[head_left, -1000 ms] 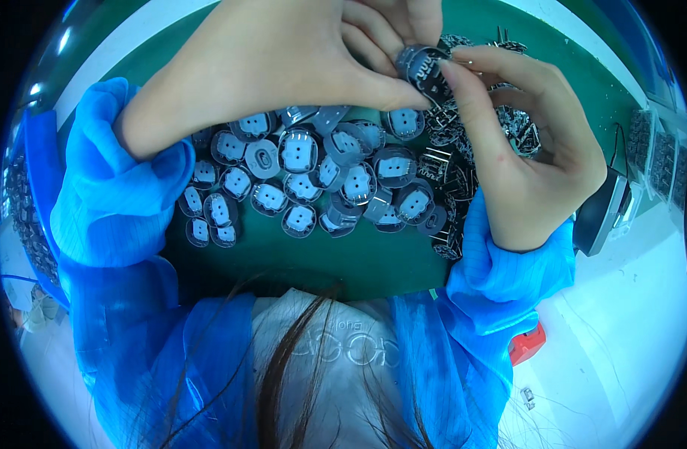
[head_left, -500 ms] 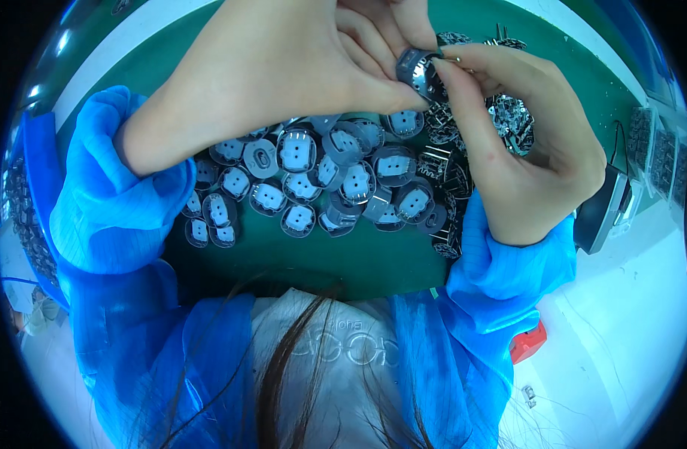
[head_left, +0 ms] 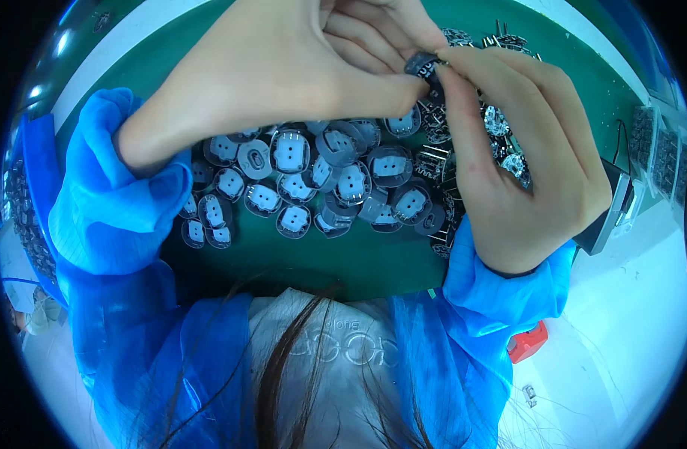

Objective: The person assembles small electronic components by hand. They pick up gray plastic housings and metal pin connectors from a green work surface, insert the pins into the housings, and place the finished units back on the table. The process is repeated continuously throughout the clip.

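Near the top centre, my left hand (head_left: 283,82) grips a small dark grey plastic housing (head_left: 423,64) between its thumb and fingertips. My right hand (head_left: 530,150) closes its thumb and forefinger on the housing's right side. A black face with pale markings shows on the part; the fingertips hide most of it. Below my left hand lies a pile of similar grey rounded housings (head_left: 291,152), most with white inserts and small metal pins. Small black circuit boards (head_left: 433,161) with metal pins are heaped beside the pile, partly behind my right hand.
A green mat (head_left: 298,262) covers the work surface. At the left stands a blue bin (head_left: 44,165) with dark parts beside it. Clear trays (head_left: 661,153) of small parts and a black-and-silver device (head_left: 609,213) sit at the right. A red object (head_left: 527,343) lies lower right.
The housing has tilted between my fingers, so less of its shiny side shows. My right hand has shifted slightly down, its fingers closer over the part.
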